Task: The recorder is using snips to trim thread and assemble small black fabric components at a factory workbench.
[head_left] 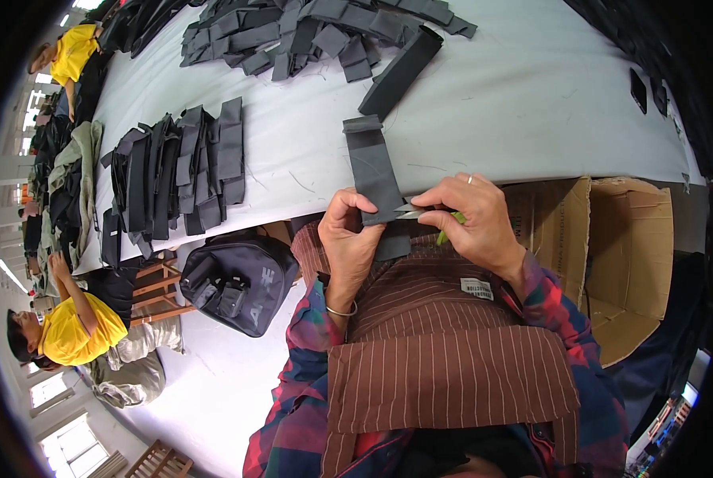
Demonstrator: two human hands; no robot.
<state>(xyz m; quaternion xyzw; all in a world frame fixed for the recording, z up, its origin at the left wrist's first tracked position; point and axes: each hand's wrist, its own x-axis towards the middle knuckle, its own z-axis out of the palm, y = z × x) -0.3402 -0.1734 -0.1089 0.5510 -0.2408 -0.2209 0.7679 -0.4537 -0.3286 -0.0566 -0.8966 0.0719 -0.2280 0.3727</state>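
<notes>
Head view showed the left hand (348, 235) pinching a dark fabric strip (375, 179) at the surface's near edge while the right hand (472, 219) pinched thread snips (412, 212) whose blades, so close, could have nicked cloth or thumb.

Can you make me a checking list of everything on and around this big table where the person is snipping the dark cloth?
Surface: long white table, loose threads scattered on it.
Job's things: dark grey fabric strip lying over the table edge; small thread snips with a green handle at its side.
Clutter: stack of dark fabric pieces at left, bigger heap at the far end, one folded black piece.
Grippers: left hand pinches the strip; right hand holds the snips.
Cables: nothing seen.
Surroundings: open cardboard box, black backpack on the floor, wooden stool, two workers in yellow shirts.
</notes>
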